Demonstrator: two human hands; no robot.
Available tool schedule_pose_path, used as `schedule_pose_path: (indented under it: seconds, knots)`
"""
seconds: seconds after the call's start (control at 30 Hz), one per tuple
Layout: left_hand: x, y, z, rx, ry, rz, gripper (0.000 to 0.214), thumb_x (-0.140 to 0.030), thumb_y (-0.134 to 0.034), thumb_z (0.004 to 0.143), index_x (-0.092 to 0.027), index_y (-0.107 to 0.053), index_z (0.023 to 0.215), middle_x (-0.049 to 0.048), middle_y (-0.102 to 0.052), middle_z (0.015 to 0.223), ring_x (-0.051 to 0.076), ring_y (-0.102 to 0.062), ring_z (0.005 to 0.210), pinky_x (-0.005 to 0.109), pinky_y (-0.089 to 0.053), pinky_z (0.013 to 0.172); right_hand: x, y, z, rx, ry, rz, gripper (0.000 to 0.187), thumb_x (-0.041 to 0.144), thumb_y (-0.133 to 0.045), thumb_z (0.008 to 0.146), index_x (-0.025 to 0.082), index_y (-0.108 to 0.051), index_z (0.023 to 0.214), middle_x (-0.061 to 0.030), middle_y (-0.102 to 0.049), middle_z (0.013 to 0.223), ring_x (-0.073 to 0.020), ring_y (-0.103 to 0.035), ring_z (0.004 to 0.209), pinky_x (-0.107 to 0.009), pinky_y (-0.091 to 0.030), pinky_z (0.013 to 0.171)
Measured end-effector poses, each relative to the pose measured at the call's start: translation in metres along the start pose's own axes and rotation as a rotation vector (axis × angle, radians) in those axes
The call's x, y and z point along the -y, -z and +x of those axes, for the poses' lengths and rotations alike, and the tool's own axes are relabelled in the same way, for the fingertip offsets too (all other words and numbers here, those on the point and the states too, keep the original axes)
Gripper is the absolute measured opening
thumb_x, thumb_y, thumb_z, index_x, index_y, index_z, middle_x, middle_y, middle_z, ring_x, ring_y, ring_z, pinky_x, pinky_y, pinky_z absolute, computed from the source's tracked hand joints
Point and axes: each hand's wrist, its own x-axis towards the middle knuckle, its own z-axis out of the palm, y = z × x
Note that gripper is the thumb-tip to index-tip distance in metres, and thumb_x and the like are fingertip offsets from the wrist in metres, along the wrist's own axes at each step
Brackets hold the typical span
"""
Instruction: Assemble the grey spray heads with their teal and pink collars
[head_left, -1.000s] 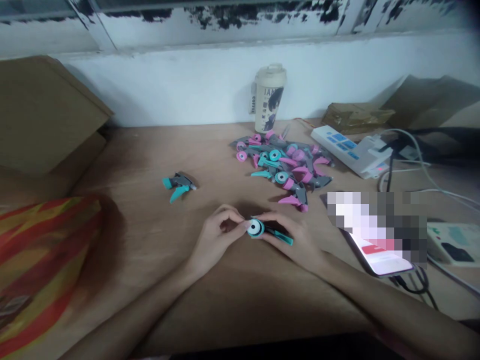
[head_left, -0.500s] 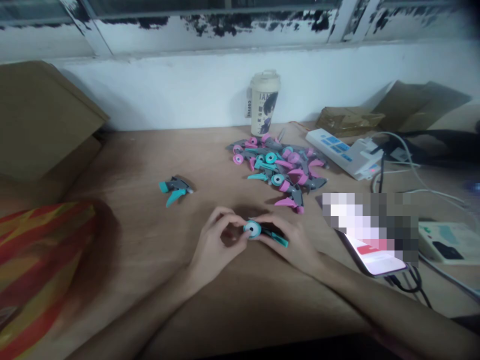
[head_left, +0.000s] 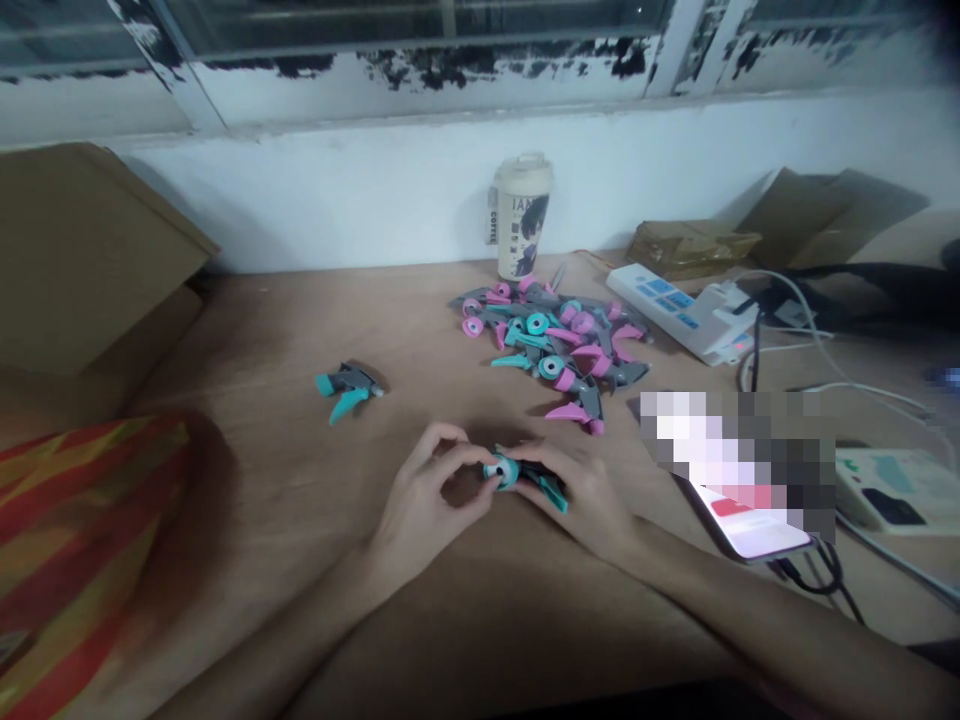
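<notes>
The left hand [head_left: 420, 505] has its thumb and forefinger pinched on the white-and-teal end of a spray head [head_left: 510, 473], the fingers curved into a ring. The right hand [head_left: 589, 492] grips its grey body, fingers closed around it, above the near part of the wooden worktop [head_left: 420, 335]. Beyond, a lone spray head [head_left: 354, 379] lies left of a pink, teal and grey pile [head_left: 579, 323]. A cup [head_left: 523, 225] stands behind the pile, near a white wall [head_left: 337, 190].
</notes>
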Motion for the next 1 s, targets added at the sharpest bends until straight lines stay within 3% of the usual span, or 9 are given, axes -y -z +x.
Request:
schedule_pose_path:
  seconds: [0.17,0.43,0.6,0.87,1.0]
  knots:
    - [-0.0015,-0.0002,0.0006,0.011,0.033,-0.021,0.01,-0.016,-0.06,0.078,-0.02,-0.065,0.086,0.0024,-0.049,0.089,0.011,-0.054,0.073,0.024,-0.048,0.066,0.0006,-0.0002,-0.0002,-0.003,-0.018,0.009,0.022,0.02,-0.061,0.081,0.022,-0.06,0.103,-0.0032,-0.07,0.094,-0.0161,-0.067,0.086,-0.029,-0.054,0.077]
    - [-0.0016,-0.0012,-0.0019,0.042,0.07,-0.037,0.012,-0.016,-0.06,0.078,-0.021,-0.066,0.088,-0.0012,-0.049,0.076,0.007,-0.049,0.06,0.02,-0.043,0.055,-0.0024,-0.0021,-0.0015,-0.002,-0.022,0.024,0.023,0.021,-0.061,0.081,0.023,-0.061,0.105,-0.0039,-0.07,0.097,-0.0177,-0.067,0.088,-0.031,-0.055,0.076]
    - [0.0003,-0.0034,-0.0038,0.047,0.093,-0.007,0.004,-0.016,-0.062,0.075,-0.018,-0.064,0.077,-0.0042,-0.045,0.065,0.006,-0.045,0.052,0.019,-0.037,0.05,-0.0026,-0.0008,-0.0003,0.007,0.008,0.028,0.022,0.021,-0.061,0.082,0.023,-0.061,0.103,-0.004,-0.071,0.097,-0.0177,-0.067,0.088,-0.031,-0.054,0.077]
    - [0.001,-0.0054,-0.0066,-0.007,0.02,-0.057,0.006,-0.017,-0.057,0.082,-0.016,-0.062,0.079,-0.0029,-0.045,0.068,0.006,-0.043,0.052,0.018,-0.037,0.048,0.0,-0.0002,0.0013,-0.001,-0.025,0.022,0.023,0.02,-0.063,0.08,0.022,-0.061,0.103,-0.0036,-0.07,0.096,-0.0172,-0.066,0.087,-0.031,-0.054,0.077]
    - [0.0008,-0.0009,-0.0092,0.073,-0.084,-0.099,0.009,-0.018,-0.055,0.085,-0.017,-0.063,0.089,0.0,-0.048,0.077,0.006,-0.048,0.059,0.019,-0.041,0.053,0.0003,0.0001,0.0014,0.027,-0.025,0.023,0.025,0.018,-0.062,0.08,0.022,-0.06,0.105,-0.0037,-0.07,0.096,-0.0176,-0.065,0.088,-0.032,-0.053,0.077]
